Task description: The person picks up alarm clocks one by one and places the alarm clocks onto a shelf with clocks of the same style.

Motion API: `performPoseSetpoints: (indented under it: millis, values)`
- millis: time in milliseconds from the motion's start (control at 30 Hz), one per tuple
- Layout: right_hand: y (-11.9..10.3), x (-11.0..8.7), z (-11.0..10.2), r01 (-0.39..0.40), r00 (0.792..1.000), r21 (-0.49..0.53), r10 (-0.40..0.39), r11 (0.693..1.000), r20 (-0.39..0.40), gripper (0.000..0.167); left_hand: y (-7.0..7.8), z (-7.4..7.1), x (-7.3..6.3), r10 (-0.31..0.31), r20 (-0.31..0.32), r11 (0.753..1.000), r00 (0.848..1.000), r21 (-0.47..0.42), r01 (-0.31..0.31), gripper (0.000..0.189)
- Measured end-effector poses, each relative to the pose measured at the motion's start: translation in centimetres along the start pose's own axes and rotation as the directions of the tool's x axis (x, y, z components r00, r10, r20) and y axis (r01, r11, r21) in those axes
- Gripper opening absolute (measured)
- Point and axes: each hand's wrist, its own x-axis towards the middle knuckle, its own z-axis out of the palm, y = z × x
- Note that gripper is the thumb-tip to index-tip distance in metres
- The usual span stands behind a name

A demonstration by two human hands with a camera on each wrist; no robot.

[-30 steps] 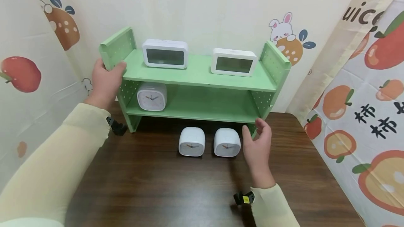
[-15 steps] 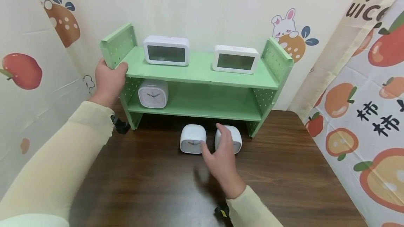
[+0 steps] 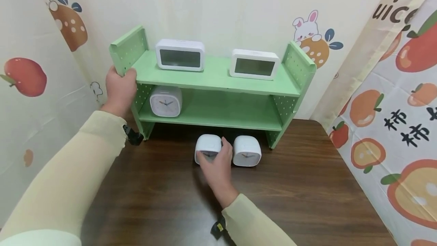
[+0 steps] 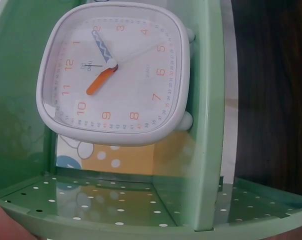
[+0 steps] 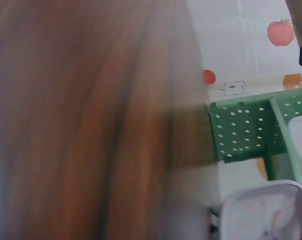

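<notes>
My left hand [image 3: 121,88] grips the left end of the green two-tier shelf [image 3: 211,111], with the thumb at the upper board. My right hand [image 3: 218,168] is at the left of two white alarm clocks on the table. Its thumb and fingers are spread to either side of this clock [image 3: 209,142] and overlap its front. In the right wrist view, fingertips show at the right edge beside the clock [image 5: 263,207]. The other clock [image 3: 247,147] stands just right of my right hand. A third white alarm clock [image 4: 116,70] stands on the lower board at the left.
Two white digital clocks, a left one [image 3: 180,55] and a right one [image 3: 254,65], stand on the upper board. Perforated side panels [image 3: 299,67] rise at the shelf's ends. Printed curtains [image 3: 239,10] enclose the dark wooden table [image 3: 300,189].
My right hand has moved left from near the shelf's right leg, past the right clock, to the left clock on the table. My left hand keeps its hold on the shelf.
</notes>
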Motion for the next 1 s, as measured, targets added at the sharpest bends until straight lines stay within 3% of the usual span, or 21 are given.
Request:
performPoseSetpoints:
  millis: [167,300,533,1000]
  values:
    - [-0.2,0.2,2.2,-0.044,0.99,0.02,0.046,0.999,-0.13,0.102,0.1,0.0,0.1,-0.006,-0.012,1.0,1.0,-0.012,0.005,0.052]
    - [0.0,0.3,3.5,-0.044,0.981,0.035,0.05,0.998,-0.186,0.105,0.1,-0.1,0.3,-0.007,-0.041,1.0,0.999,-0.021,0.006,0.051]
    - [0.7,0.2,4.2,-0.087,0.976,0.1,0.105,0.991,-0.19,0.112,0.0,0.0,0.3,0.002,-0.056,0.999,0.998,-0.048,-0.004,0.051]
    - [1.7,-0.2,4.3,-0.042,0.975,0.156,0.075,0.987,-0.207,0.105,-0.8,0.8,0.0,0.076,-0.076,0.995,0.994,-0.052,-0.08,0.043]
